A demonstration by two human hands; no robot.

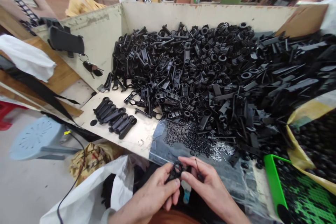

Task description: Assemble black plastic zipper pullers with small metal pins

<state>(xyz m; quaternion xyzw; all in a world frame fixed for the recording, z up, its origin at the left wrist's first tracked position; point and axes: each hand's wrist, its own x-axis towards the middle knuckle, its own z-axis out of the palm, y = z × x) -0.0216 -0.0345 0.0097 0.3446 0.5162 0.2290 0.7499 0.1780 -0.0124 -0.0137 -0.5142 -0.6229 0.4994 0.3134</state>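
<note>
My left hand (157,188) is closed around a black plastic part with a ring-shaped end (177,168), held just off the table's front edge. My right hand (210,182) meets it from the other side, its thumb and index finger close against the part. Between the right hand's curled fingers sits a thin dark piece (197,165); what it is I cannot make out. On the table in front of my hands lie a pile of silver pins (222,150), small black pieces (198,142) and tiny brownish metal parts (175,133).
A large heap of black plastic parts (183,59) fills the walled table. Several similar black pieces (115,117) lie in a row at left. A green tray (271,182) and yellow-edged bag (294,136) stand right. Left are a blue stool (36,136) and keys (91,68). Two people sit beyond.
</note>
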